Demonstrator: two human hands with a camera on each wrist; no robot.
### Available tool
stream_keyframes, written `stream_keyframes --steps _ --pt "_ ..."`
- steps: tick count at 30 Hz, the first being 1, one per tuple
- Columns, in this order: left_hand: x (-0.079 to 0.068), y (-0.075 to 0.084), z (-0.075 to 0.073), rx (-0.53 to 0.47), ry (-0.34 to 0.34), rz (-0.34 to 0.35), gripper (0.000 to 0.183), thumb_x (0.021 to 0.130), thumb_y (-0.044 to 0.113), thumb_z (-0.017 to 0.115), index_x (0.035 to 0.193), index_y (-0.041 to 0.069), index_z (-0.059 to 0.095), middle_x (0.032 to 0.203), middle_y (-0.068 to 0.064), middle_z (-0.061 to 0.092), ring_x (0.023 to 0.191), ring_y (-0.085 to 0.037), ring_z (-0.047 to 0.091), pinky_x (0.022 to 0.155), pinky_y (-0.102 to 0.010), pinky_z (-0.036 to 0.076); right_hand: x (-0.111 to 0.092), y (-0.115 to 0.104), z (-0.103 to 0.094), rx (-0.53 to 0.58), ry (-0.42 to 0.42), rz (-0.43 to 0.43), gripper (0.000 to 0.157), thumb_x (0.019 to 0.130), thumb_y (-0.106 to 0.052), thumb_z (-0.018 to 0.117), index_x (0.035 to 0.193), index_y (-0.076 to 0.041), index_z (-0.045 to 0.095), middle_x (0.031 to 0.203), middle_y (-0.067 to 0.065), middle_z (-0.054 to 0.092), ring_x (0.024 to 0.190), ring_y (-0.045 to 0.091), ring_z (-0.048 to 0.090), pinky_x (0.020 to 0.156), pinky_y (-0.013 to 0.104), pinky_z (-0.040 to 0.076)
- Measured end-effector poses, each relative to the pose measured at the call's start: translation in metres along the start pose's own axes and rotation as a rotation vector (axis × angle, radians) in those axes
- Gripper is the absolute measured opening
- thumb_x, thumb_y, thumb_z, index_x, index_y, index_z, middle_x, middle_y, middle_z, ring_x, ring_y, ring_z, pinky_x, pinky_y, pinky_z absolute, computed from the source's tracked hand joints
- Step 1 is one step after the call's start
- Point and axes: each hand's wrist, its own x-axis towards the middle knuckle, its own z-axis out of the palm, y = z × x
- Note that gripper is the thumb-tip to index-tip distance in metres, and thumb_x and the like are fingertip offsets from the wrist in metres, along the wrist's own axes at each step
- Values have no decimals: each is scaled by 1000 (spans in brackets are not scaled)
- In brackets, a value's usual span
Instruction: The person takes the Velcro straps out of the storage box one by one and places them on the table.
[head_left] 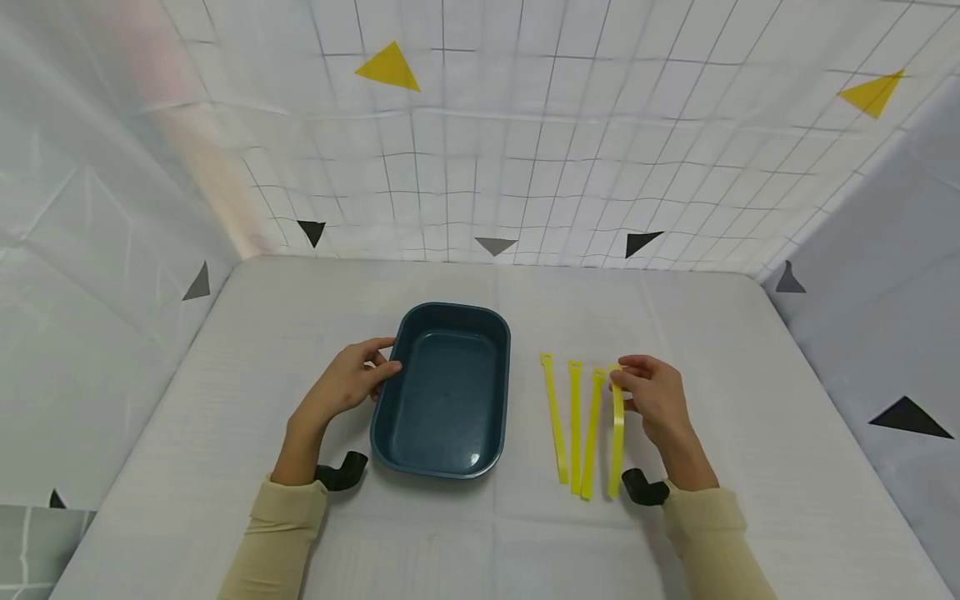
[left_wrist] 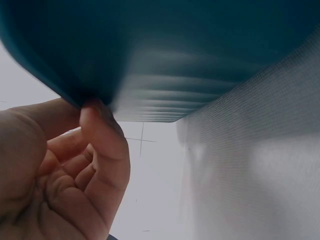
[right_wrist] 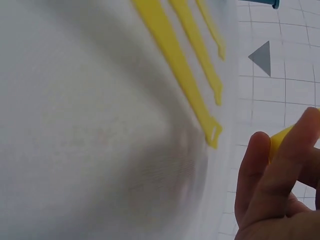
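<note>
A dark teal rectangular tray (head_left: 450,400) sits on the table, its inside bare. At its left side my left hand (head_left: 345,379) pinches the rim, thumb on the inner side; the left wrist view shows the fingers against the tray's outer wall (left_wrist: 200,55). To the right of the tray, my right hand (head_left: 656,400) pinches the slotted upper end of a flat yellow strap (head_left: 618,433), which is raised and slightly bowed. Three similar yellow straps, the left one (head_left: 556,421), the middle one (head_left: 575,429) and the right one (head_left: 592,437), lie side by side between tray and hand.
A white cloth covers the table (head_left: 450,542). Behind it stands a white grid-lined sheet (head_left: 480,183) with coloured triangles, and plain sheets close off both sides. A black wrist piece (head_left: 343,472) sits by the left wrist, another black piece (head_left: 645,488) by the right.
</note>
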Motion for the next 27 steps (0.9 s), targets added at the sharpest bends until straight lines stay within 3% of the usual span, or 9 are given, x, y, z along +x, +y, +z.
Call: stream_keyframes --steps 6,27 --pt "0 0 0 -3 1 1 52 101 17 60 145 -6 43 89 -15 61 58 -20 59 56 -35 49 5 8 0 -25 17 39 40 96 -16 65 132 0 56 110 12 59 83 14 62 64 25 55" --pt "1 0 0 -8 0 -3 53 100 17 60 145 -6 43 87 -11 61 57 -20 59 57 -36 50 15 21 -3 -70 47 26 37 94 -13 68 126 2 59 104 12 65 75 13 61 58 24 51"
